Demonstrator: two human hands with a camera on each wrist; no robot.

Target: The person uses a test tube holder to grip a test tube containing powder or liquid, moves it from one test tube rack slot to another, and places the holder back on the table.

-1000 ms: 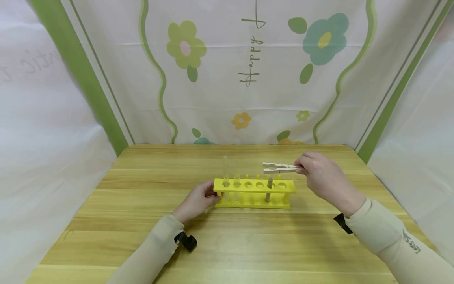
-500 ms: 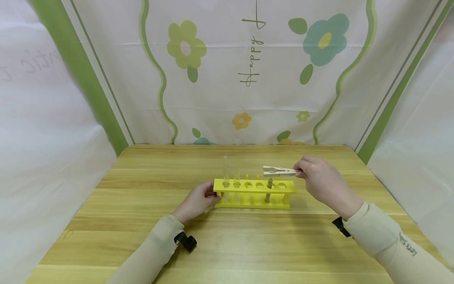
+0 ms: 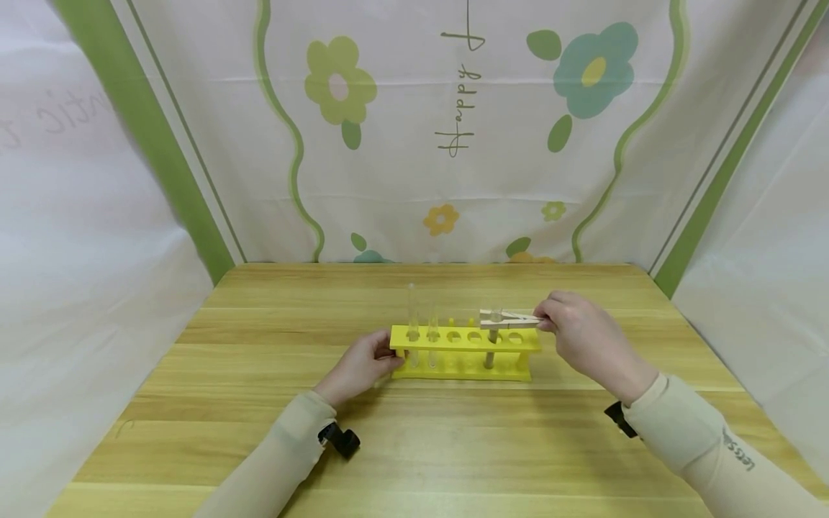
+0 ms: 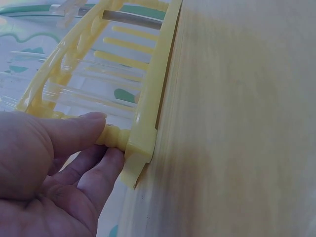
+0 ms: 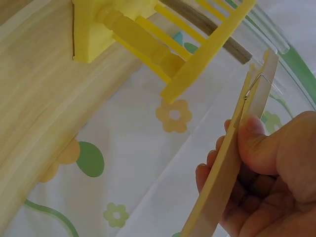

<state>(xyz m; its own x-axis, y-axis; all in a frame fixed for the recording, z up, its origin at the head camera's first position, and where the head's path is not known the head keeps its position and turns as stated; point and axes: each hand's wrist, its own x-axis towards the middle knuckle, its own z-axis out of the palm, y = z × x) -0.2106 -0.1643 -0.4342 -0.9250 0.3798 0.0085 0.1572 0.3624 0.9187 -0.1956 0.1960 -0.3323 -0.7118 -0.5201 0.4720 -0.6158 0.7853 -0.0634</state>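
My left hand grips the left end post of a yellow test tube rack, thumb and fingers around the post in the left wrist view. My right hand pinches a wooden test tube holder by its handle end. The holder's jaws lie level about the clear top of a test tube filled with greyish-brown matter, just above the rack's top plate. In the right wrist view, the holder shows its metal spring, with the brown-filled tube just beyond.
Two clear test tubes, a taller one and a shorter one, stand upright in the rack's left holes. Yellow pegs line its back. Beneath is a wooden table; a flower-printed white cloth hangs behind it.
My right hand has lowered the wooden holder, bringing its jaws down along the brown-filled tube's upper part. The left hand and rack stay in place.
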